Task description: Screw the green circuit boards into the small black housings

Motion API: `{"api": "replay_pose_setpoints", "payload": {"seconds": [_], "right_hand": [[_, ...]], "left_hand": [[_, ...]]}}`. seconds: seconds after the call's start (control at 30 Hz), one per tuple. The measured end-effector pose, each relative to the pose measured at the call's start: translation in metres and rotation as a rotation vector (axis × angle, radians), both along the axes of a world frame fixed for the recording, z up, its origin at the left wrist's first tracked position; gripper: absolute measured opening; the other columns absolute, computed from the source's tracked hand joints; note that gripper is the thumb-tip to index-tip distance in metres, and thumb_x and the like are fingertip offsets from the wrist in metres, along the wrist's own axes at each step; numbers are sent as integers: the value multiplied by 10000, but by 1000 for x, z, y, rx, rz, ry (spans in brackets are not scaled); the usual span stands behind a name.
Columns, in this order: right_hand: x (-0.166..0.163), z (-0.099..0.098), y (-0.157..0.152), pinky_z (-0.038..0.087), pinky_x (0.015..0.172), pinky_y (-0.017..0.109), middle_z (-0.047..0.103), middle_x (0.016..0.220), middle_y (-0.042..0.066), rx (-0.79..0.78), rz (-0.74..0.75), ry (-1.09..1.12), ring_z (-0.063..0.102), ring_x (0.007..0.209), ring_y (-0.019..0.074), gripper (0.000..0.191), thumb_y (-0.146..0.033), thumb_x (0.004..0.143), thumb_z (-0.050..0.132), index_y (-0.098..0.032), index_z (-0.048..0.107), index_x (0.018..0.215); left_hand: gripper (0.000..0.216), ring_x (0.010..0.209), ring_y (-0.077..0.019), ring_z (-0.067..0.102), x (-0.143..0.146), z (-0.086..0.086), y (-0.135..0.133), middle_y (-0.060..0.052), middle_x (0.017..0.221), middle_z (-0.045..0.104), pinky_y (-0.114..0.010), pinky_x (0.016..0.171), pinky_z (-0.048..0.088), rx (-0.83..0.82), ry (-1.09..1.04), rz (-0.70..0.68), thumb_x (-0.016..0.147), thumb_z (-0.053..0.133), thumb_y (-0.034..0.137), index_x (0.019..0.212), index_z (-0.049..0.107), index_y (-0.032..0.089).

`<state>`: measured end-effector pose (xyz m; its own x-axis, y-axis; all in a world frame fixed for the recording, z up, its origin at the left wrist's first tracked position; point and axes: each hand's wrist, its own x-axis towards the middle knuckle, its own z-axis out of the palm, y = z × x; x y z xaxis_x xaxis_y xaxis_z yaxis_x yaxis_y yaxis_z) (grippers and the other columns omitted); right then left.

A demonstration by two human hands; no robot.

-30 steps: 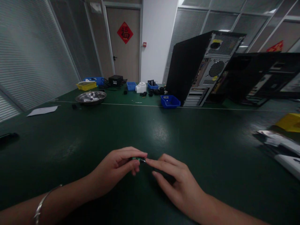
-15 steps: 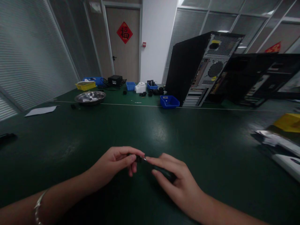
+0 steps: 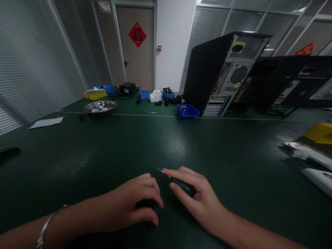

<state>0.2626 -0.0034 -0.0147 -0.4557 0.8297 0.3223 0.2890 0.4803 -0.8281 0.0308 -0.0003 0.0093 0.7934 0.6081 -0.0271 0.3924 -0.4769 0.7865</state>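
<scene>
The right hand [image 3: 201, 197] grips a screwdriver [image 3: 184, 186] by its dark green handle, index finger laid along the metal shaft, the tip pointing forward and to the left over the tabletop [image 3: 135, 141]. Just beside it, the left hand [image 3: 129, 202] is curled around a small dark part [image 3: 146, 204]; the fingers hide most of it, so its kind cannot be told. The screwdriver tip is apart from that part. A silvery bracelet [image 3: 48, 226] circles the left wrist.

Farther out on the right lie a white package [image 3: 317, 178] and a yellow bin [image 3: 320, 133]; at the left edge is a black object [image 3: 9, 152], with a sheet of paper [image 3: 46, 122] beyond. Across the far side, a metal bowl [image 3: 100, 109] sits near a yellow basket [image 3: 95, 94] and a black box [image 3: 127, 88] with cables. A white plastic housing [image 3: 155, 96] stands between small blue trays [image 3: 144, 94]. A blue bin [image 3: 188, 112] sits right before a tall computer tower [image 3: 207, 72], which blocks part of the view behind, next to a second tower [image 3: 276, 83].
</scene>
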Motion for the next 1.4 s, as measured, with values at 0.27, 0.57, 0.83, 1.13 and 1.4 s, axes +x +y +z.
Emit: {"api": "replay_pose_setpoints", "payload": {"seconds": [0.27,0.57,0.83,1.13,1.4], "right_hand": [[0,4,0,496,847,327,686,1059,65,3,-45,-50,635,974,212,314,-204,915,592,-214,622,1228],[11,26,11,440,629,274,687,798,27,-23,-118,-501,627,705,186,74,-265,890,622,-198,653,889],[8,41,-2,347,544,293,733,860,75,-75,-8,-945,690,726,292,282,-305,704,791,-191,648,919],[8,33,3,414,565,261,702,792,41,-95,-32,-680,660,674,204,130,-230,779,678,-191,651,900],[-1,14,-8,437,575,239,662,775,4,79,-34,-261,631,635,151,163,-234,807,661,-187,588,944]], "left_hand": [[437,840,-227,545,-4,5,-3,-44,978,591,-305,719,437,67,167,144,756,751,516,1002,570,203],[494,836,-268,545,2,8,-5,-85,968,612,-359,730,432,192,276,146,735,736,567,1009,597,180],[392,852,-215,573,-6,-7,7,-40,970,612,-336,724,458,-15,68,291,795,750,392,1067,551,192],[378,859,-193,639,-1,-18,11,-26,939,654,-347,778,499,-385,-286,366,841,700,208,1139,468,195],[385,799,-183,634,4,-22,6,-15,877,649,-327,743,500,-335,-250,347,831,706,208,1177,541,172]]}}
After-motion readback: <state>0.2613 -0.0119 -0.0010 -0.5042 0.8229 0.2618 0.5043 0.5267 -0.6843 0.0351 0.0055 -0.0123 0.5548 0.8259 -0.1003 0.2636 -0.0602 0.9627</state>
